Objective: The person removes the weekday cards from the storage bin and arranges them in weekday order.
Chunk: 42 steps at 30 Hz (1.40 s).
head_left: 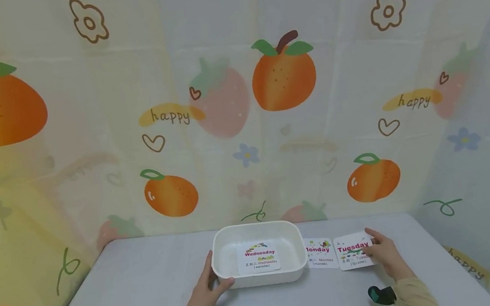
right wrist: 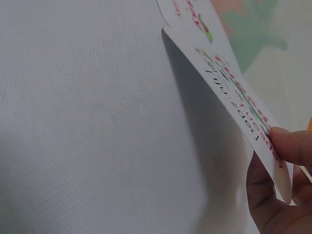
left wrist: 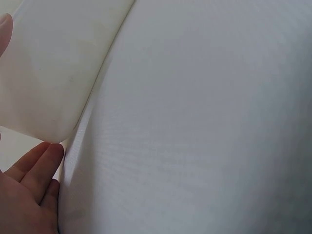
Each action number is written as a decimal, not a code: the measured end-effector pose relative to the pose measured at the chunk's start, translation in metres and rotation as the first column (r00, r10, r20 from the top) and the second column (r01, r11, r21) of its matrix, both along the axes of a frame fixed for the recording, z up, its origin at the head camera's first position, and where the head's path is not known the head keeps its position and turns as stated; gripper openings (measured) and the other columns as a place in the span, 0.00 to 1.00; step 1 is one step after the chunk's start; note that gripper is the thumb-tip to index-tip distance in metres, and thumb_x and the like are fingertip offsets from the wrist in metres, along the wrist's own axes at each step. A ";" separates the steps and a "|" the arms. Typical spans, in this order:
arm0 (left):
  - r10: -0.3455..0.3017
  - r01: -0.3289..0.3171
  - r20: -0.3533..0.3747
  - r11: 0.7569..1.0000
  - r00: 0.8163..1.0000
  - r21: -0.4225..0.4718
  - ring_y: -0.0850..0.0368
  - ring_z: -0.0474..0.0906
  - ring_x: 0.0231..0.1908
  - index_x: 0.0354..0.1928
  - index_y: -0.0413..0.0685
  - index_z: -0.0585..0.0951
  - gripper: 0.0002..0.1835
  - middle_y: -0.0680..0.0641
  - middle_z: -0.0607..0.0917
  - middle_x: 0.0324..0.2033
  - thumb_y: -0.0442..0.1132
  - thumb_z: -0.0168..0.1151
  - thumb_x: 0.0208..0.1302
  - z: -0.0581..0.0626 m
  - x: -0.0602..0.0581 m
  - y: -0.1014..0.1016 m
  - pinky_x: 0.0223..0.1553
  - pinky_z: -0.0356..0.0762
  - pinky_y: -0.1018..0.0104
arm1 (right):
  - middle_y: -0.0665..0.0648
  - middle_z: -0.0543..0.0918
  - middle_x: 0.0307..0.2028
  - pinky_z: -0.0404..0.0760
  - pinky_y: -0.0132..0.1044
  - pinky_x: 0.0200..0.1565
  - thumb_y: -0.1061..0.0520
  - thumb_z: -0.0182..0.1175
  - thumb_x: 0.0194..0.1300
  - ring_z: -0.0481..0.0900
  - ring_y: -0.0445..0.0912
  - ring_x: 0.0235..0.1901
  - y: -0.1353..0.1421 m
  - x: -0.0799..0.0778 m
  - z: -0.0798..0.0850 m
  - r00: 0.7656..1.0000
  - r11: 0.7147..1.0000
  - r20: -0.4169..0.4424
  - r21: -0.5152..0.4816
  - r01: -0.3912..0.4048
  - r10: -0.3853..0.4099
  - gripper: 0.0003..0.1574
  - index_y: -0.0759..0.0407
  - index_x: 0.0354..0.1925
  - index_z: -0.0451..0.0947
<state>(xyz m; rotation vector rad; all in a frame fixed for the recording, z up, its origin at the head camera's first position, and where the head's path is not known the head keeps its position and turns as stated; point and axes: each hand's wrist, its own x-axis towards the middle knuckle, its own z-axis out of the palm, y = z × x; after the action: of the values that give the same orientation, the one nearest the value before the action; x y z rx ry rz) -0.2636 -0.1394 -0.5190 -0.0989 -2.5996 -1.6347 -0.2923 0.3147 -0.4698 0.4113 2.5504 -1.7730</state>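
A white plastic bin [head_left: 283, 276] stands on the table, with a "Wednesday" card [head_left: 258, 258] lying inside it. My left hand [head_left: 203, 292] grips the bin's front left corner, thumb at the front rim and fingers along the left side. In the left wrist view, fingertips [left wrist: 56, 150] touch the bin's lower corner. To the right, my right hand [head_left: 387, 254] pinches a "Tuesday" card [head_left: 349, 258] by its right edge. The right wrist view shows this card [right wrist: 229, 100] tilted, its held end lifted off the table. Beside the bin lies a "Monday" card [head_left: 322, 254], its left edge hidden by the bin.
A white cloth covers the table [head_left: 121, 301]. Behind it hangs a fruit-patterned curtain [head_left: 238, 174], which also runs along both sides. A dark wrist device [head_left: 382, 295] sits at the right sleeve.
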 end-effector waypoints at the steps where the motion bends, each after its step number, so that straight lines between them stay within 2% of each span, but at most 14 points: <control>1: 0.004 -0.004 0.008 1.000 1.000 0.002 0.40 0.62 0.61 0.73 0.54 0.46 0.54 0.39 0.66 0.63 0.56 0.68 0.51 0.000 0.000 0.000 0.58 0.47 0.32 | 0.74 0.55 0.54 0.63 0.49 0.50 0.71 0.51 0.59 0.55 0.62 0.50 0.000 0.000 0.000 1.000 1.000 0.005 0.004 0.000 0.000 0.42 0.68 0.69 0.47; 10: 0.012 -0.012 0.020 1.000 1.000 -0.003 0.40 0.62 0.61 0.73 0.54 0.46 0.53 0.39 0.64 0.64 0.56 0.67 0.52 0.002 0.000 0.002 0.58 0.47 0.33 | 0.77 0.53 0.58 0.58 0.59 0.58 0.70 0.52 0.58 0.54 0.65 0.53 0.000 -0.008 -0.006 0.999 0.999 0.041 0.031 0.026 -0.028 0.42 0.69 0.68 0.49; 21: 0.018 -0.017 0.042 1.000 0.999 -0.023 0.41 0.62 0.61 0.73 0.53 0.46 0.54 0.40 0.64 0.65 0.57 0.67 0.51 0.004 -0.001 0.003 0.58 0.49 0.32 | 0.77 0.55 0.57 0.60 0.58 0.56 0.69 0.53 0.59 0.56 0.65 0.52 0.003 -0.013 -0.012 0.999 0.996 0.053 0.090 0.000 -0.004 0.40 0.71 0.67 0.49; 28: 0.017 -0.016 0.050 1.000 0.999 -0.017 0.39 0.60 0.62 0.73 0.53 0.46 0.54 0.40 0.63 0.65 0.57 0.67 0.51 0.004 0.000 0.003 0.57 0.49 0.32 | 0.78 0.60 0.54 0.62 0.59 0.54 0.67 0.54 0.59 0.62 0.65 0.49 0.002 -0.015 -0.013 0.998 0.976 0.062 0.217 -0.026 0.013 0.39 0.73 0.66 0.51; 36: 0.014 -0.014 0.038 1.000 0.999 -0.004 0.40 0.61 0.61 0.73 0.53 0.46 0.54 0.40 0.64 0.65 0.56 0.67 0.51 0.002 0.000 0.002 0.58 0.50 0.33 | 0.80 0.61 0.54 0.61 0.60 0.56 0.67 0.54 0.59 0.63 0.67 0.51 -0.001 -0.015 -0.014 0.998 0.961 0.064 0.277 -0.028 0.010 0.38 0.77 0.64 0.52; 42: 0.009 -0.009 0.033 1.000 0.999 0.001 0.40 0.62 0.61 0.73 0.53 0.46 0.53 0.40 0.65 0.64 0.55 0.68 0.52 0.005 0.003 0.003 0.57 0.49 0.31 | 0.81 0.62 0.54 0.61 0.60 0.56 0.67 0.54 0.59 0.64 0.68 0.52 -0.003 -0.015 -0.014 0.998 0.933 0.057 0.357 -0.042 0.024 0.36 0.81 0.61 0.53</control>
<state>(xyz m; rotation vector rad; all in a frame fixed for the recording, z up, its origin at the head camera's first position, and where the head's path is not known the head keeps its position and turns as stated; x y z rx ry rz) -0.2610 -0.1369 -0.5145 -0.0599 -2.6194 -1.6488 -0.3072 0.3122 -0.4838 0.4078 2.8241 -1.2630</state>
